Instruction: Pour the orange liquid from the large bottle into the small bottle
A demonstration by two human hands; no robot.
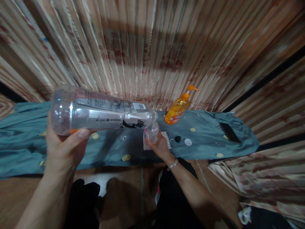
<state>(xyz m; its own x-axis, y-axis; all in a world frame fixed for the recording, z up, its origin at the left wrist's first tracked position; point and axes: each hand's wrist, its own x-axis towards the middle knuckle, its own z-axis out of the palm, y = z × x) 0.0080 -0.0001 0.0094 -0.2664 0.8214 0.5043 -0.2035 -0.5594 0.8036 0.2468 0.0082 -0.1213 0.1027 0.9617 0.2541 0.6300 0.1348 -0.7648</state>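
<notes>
A large clear plastic bottle [102,109] with a printed label lies nearly level in the air, its base gripped by my left hand [66,143]. Its neck points right and meets the top of a small clear bottle [152,131]. My right hand [160,144] is wrapped round that small bottle, above a pale cloth or tissue [145,145]. A little orange shows along the underside of the large bottle near my thumb. Whether liquid is flowing between the two necks is too blurred to tell.
An orange pump bottle [177,109] stands at the back of the green cloth-covered surface [109,156]. Right of my right hand lie a black cap [177,138] and a white round lid [188,142]. Farther right is a dark phone [230,132]. A striped curtain [133,47] hangs behind.
</notes>
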